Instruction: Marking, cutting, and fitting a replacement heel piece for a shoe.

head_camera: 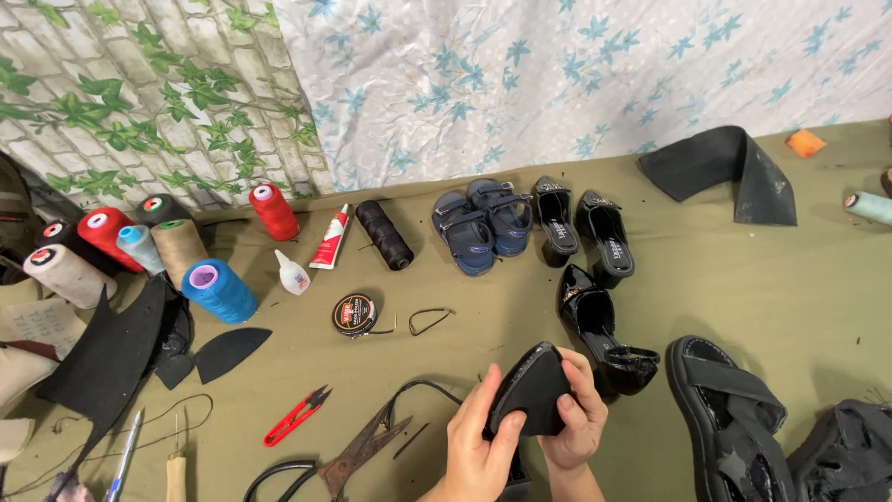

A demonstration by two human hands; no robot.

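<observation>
At the lower centre of the frame, the left hand (476, 446) and right hand (578, 418) both close around a black pointed shoe (531, 389), its matte sole turned up, toe tip aimed toward the top.

A black shoe (532, 390) sits at the lower middle of the frame, lifted off the olive worktop and held between 2 hands. It is turned sole-up, showing a dark, matte, pointed sole with a thin pale rim along its edge. The pointed toe aims toward the upper right; the rear end is hidden behind the fingers.
</observation>
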